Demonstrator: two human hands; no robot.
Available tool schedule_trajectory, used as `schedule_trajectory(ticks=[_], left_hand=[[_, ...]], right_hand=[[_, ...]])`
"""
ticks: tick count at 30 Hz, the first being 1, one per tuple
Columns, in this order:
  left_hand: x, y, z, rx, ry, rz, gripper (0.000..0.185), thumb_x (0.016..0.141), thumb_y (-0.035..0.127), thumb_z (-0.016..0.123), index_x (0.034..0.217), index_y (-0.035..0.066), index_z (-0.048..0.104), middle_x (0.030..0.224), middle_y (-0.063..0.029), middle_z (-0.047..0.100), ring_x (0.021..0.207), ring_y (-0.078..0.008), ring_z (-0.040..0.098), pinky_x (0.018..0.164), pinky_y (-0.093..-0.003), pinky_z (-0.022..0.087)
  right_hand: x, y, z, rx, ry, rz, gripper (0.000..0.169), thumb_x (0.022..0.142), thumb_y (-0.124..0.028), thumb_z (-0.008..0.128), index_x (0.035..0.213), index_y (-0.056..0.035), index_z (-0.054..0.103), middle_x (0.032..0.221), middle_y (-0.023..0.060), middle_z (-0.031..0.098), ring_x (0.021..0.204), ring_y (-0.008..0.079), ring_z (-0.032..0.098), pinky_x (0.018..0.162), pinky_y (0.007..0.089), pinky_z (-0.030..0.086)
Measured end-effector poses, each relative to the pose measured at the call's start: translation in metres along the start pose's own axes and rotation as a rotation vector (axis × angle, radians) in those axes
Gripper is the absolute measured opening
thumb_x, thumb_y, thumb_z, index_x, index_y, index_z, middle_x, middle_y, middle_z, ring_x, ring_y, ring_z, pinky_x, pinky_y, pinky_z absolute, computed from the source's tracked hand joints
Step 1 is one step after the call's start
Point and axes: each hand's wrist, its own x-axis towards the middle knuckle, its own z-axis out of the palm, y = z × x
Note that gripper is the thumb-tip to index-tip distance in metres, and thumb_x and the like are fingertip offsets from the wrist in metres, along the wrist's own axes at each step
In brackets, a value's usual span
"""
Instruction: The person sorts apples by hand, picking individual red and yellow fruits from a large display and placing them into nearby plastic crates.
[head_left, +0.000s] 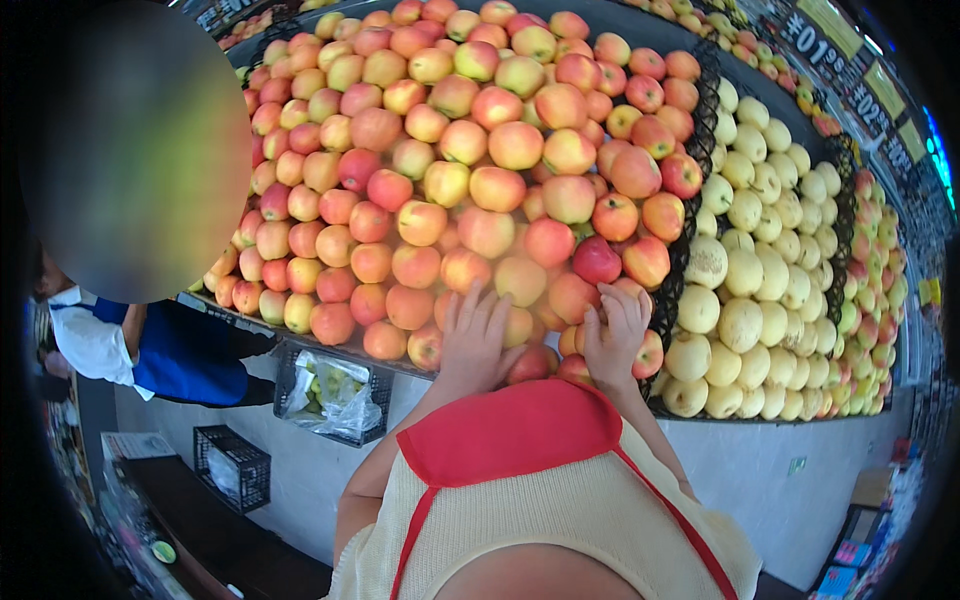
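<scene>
A sloping bank of red and yellow apples (497, 189) lies before me. My left hand (474, 337) rests palm down on the lower rows, its fingers apart and touching the fruit. Close to its thumb is a red apple (532, 364) at the front edge. My right hand (618, 334) reaches among the apples near the right divider, fingers bent. A yellow-red apple (646, 355) sits beside its outer edge. What lies under the right palm is hidden, so a grip cannot be made out. Between my hands, a red-orange apple (574, 298) lies a little farther up.
A black mesh divider (684, 217) separates the apples from pale yellow pears (742, 335). More apples (870, 300) lie farther right. On the floor at left stand a black crate (379, 394) with bagged green fruit and another crate (251, 480). A person in a blue apron (187, 360) stands left.
</scene>
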Motion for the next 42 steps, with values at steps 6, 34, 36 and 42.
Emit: schedule_trajectory(ticks=[6,34,36,42], left_hand=[[-0.007,0.000,0.008,0.089,-0.031,0.005,0.088,0.074,0.045,0.080,0.142,0.003,0.045,0.134,-0.0179,0.052,0.140,-0.0409,0.036,0.112,-0.0635,0.025],[-0.001,0.006,0.009,0.158,0.023,0.009,0.080,0.074,0.039,0.076,0.142,0.006,0.050,0.134,-0.0273,0.051,0.137,-0.0433,0.040,0.108,-0.0622,0.033],[-0.012,0.005,0.018,0.143,-0.045,-0.119,0.079,0.068,0.038,0.080,0.133,0.004,0.052,0.130,-0.0235,0.053,0.132,-0.0420,0.043,0.102,-0.0640,0.035],[0.000,0.007,-0.007,0.044,-0.083,-0.073,0.087,0.077,0.040,0.077,0.145,0.001,0.040,0.139,-0.0182,0.051,0.144,-0.0410,0.032,0.116,-0.0625,0.019]], right_hand=[[0.005,-0.003,-0.007,0.131,0.097,0.123,0.023,0.082,-0.003,0.069,0.104,-0.0042,0.064,0.107,0.0114,0.066,0.106,0.0331,0.060,0.101,0.0477,0.041],[-0.049,0.008,-0.033,-0.188,0.038,-0.164,0.023,0.083,-0.020,0.074,0.099,-0.0104,0.061,0.108,0.0140,0.068,0.087,0.0360,0.065,0.074,0.0471,0.053],[-0.053,0.014,-0.029,-0.022,0.017,-0.192,0.018,0.080,-0.017,0.074,0.093,-0.0099,0.063,0.108,0.0148,0.068,0.093,0.0365,0.066,0.082,0.0482,0.052],[-0.057,-0.019,-0.052,-0.194,0.004,0.236,0.028,0.074,-0.007,0.076,0.100,-0.0059,0.063,0.116,0.0142,0.063,0.110,0.0371,0.058,0.095,0.0498,0.044]])
